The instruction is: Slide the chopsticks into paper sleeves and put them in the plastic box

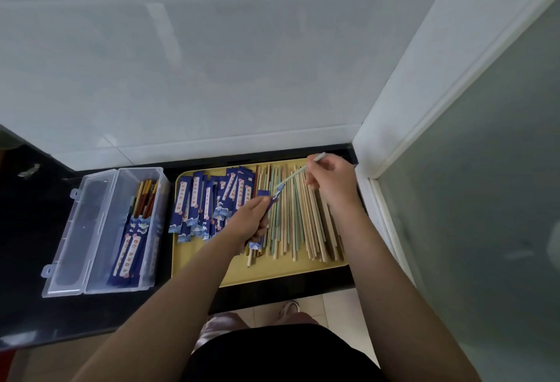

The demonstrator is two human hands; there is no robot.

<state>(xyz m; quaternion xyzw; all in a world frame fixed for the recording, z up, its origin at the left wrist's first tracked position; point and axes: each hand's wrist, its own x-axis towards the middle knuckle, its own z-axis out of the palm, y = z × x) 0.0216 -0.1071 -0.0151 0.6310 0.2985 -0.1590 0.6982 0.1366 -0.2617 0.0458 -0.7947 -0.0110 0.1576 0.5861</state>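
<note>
The left hand (253, 219) is curled around a blue paper sleeve (266, 200), held just above the middle of the yellow tray (272, 275). The right hand (328, 180) pinches a pale green chopstick pair (291, 177) near its far end, and the near tips are set at the mouth of the sleeve; how far they have entered cannot be told.

Only a small part of the task appears done. A few sleeved pairs (133, 245) are laid in the clear plastic box (151, 272), whose lid is swung open to the left, near the tray's left edge. Much remains: a broad row of bare chopsticks (303, 224) is spread across the tray's right half, and a pile of empty sleeves (206, 206) is heaped on its left half.

The tray and box are carried on a dark counter (36, 230) against a white tiled wall (212, 63). A white frame (378, 151) stands close at the tray's right edge, so room for the right elbow is judged tight.
</note>
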